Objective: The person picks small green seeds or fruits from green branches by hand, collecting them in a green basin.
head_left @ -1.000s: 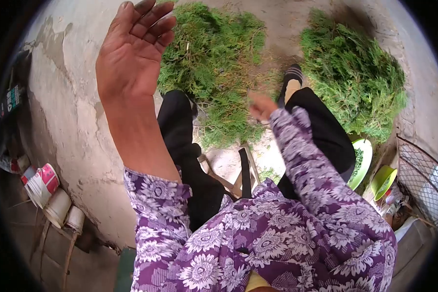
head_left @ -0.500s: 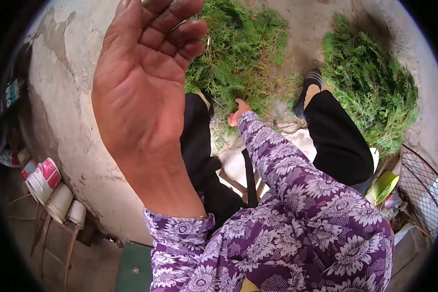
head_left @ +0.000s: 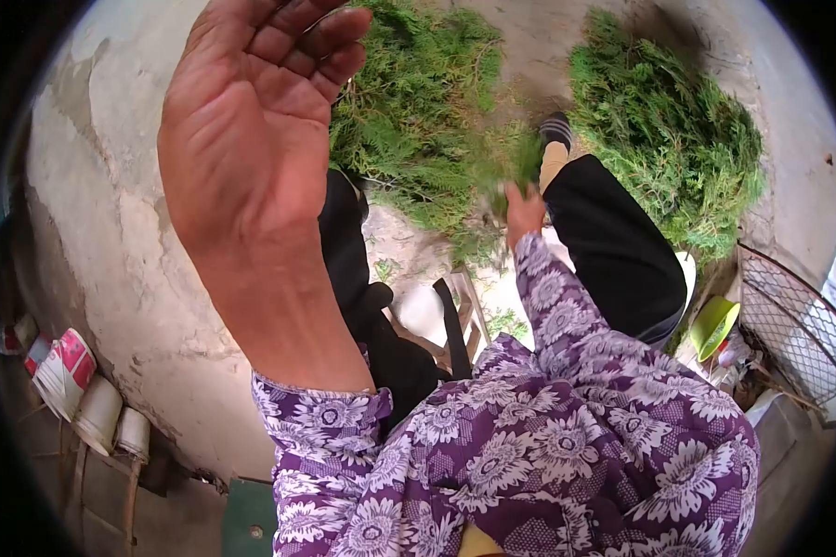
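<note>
My left hand (head_left: 246,153) is raised close to the camera, palm towards me. Its fingers are slightly curled and partly cut off by the top edge, with nothing in them. Lower down, between my knees, my right hand (head_left: 527,213) is closed on a green evergreen sprig (head_left: 511,167), which is blurred by motion. Just beyond and to the left of that hand lies a pile of evergreen branches (head_left: 413,125) on the ground. Another evergreen pile (head_left: 664,135) lies to the right, past my shoe (head_left: 555,130).
A wire mesh rack (head_left: 790,311) leans at the right, with a yellow-green bowl (head_left: 713,327) beside it. Several containers, including a white bucket (head_left: 97,413), stand at the lower left. A wooden frame (head_left: 469,311) shows between my legs.
My right hand has moved right from the left pile's edge and now holds a sprig. My left hand stays raised. The whole view has shifted slightly.
</note>
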Tool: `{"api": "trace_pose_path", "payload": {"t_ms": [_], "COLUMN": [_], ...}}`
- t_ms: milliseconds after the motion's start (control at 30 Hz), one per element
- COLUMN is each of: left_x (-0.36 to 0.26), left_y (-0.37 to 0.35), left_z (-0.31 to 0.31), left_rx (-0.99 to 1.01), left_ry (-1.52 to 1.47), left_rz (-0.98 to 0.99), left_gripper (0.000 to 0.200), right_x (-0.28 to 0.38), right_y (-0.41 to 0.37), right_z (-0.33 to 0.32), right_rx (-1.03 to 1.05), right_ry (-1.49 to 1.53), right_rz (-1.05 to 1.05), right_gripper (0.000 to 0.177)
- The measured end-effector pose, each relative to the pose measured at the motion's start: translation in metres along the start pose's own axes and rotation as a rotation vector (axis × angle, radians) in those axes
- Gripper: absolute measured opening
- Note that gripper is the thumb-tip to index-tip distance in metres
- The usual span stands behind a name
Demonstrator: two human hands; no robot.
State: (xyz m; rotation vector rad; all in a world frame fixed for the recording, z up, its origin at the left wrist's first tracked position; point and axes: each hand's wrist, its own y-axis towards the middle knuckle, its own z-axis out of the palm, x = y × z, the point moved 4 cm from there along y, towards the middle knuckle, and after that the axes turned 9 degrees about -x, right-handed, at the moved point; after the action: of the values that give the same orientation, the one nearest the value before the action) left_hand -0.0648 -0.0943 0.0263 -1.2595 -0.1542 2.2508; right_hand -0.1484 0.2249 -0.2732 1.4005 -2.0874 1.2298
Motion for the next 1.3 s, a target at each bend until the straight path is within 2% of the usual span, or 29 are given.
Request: {"api": "trace_pose_path", "payload": {"t_ms": [33,67,100,133,167,267,333,367,400,467,500,533,567,633,733,767,833,867,933,967,1000,1033,1100,1167,1200,1300], "left_x": [0.002,0.003,0.003,0.006,0.013,0.021,0.021,0.023,0.024,0.027,0.03,0.03,0.027,0.027,0.025,0.024,0.02,0.021,0.02,0.02,0.02,0.02,0.021,0.023,0.023,0.023], "left_y": [0.0,-0.002,-0.004,-0.005,-0.003,0.009,0.012,0.012,0.013,0.009,0.003,-0.001,0.003,0.016,0.01,0.012,0.015,0.011,-0.002,-0.002,-0.001,0.0,0.002,0.004,0.005,0.009], "left_z": [0.002,0.005,0.009,0.01,0.007,-0.011,-0.012,-0.01,-0.008,-0.002,0.005,0.01,0.007,-0.006,-0.005,-0.006,-0.011,-0.009,0.001,-0.001,-0.004,-0.008,-0.014,-0.018,-0.018,-0.017], "left_rx": [-0.001,0.001,-0.025,-0.052,-0.056,0.035,0.322,0.324,0.324,0.331,0.396,0.458,0.459,0.349,0.307,0.31,0.307,0.303,0.371,0.367,0.357,0.349,0.332,0.314,0.307,0.294], "left_ry": [-0.016,-0.014,0.002,0.02,0.029,0.085,0.002,0.006,-0.007,-0.021,-0.047,-0.074,-0.077,0.004,-0.016,-0.022,-0.022,-0.025,-0.091,-0.089,-0.082,-0.076,-0.062,-0.05,-0.046,-0.038], "left_rz": [-0.015,-0.018,-0.04,-0.062,-0.063,-0.027,-0.321,-0.326,-0.328,-0.325,-0.245,-0.165,-0.163,-0.308,-0.304,-0.299,-0.294,-0.29,-0.174,-0.173,-0.179,-0.185,-0.197,-0.215,-0.223,-0.237], "left_gripper": [0.031,0.031,0.031,0.031,0.031,0.032,0.043,0.043,0.043,0.043,0.043,0.042,0.042,0.042,0.042,0.042,0.042,0.042,0.041,0.041,0.041,0.041,0.041,0.041,0.041,0.041], "right_x": [-0.045,-0.038,-0.074,-0.079,-0.087,-0.101,-0.108,-0.108,-0.102,-0.093,-0.085,-0.085,-0.046,0.033,0.067,0.066,0.017,0.013,-0.049,-0.17,-0.295,-0.252,-0.134,-0.098,-0.094,-0.046], "right_y": [0.011,-0.017,-0.027,-0.026,-0.062,-0.054,-0.043,-0.034,-0.03,-0.007,0.0,0.002,0.003,0.001,0.004,-0.002,-0.006,-0.025,-0.044,-0.007,0.01,-0.026,-0.085,-0.086,-0.077,-0.047], "right_z": [-0.016,-0.036,-0.052,-0.051,-0.025,-0.01,0.002,0.011,0.054,0.072,0.105,0.105,0.122,0.131,0.11,0.095,0.07,0.048,0.024,0.015,0.031,0.03,0.068,0.109,0.131,0.172], "right_rx": [-0.079,-0.209,-0.198,-0.194,-0.156,-0.043,0.022,0.054,0.085,0.147,0.177,0.208,0.239,0.255,0.317,0.146,0.052,0.003,-0.08,-0.075,0.374,0.379,1.07,1.058,0.95,0.758], "right_ry": [-0.267,-0.355,-0.291,-0.293,-0.314,-0.379,-0.421,-0.439,-0.453,-0.48,-0.496,-0.515,-0.442,-0.392,-0.289,-0.201,-0.099,-0.31,-0.535,-0.537,-1.173,-1.175,-1.506,-1.525,-1.442,-1.283], "right_rz": [-0.187,-0.15,0.01,0.016,0.02,0.045,0.066,0.069,0.068,0.056,0.05,0.044,-0.081,-0.184,-0.214,-0.329,-0.164,-0.128,-0.015,-0.014,0.033,0.032,-0.774,-0.812,-0.88,-1.058], "right_gripper": [0.043,0.029,0.026,0.026,0.027,0.028,0.029,0.029,0.029,0.03,0.031,0.031,0.036,0.034,0.032,0.03,0.028,0.027,0.027,0.027,0.029,0.029,0.022,0.018,0.029,0.023]}}
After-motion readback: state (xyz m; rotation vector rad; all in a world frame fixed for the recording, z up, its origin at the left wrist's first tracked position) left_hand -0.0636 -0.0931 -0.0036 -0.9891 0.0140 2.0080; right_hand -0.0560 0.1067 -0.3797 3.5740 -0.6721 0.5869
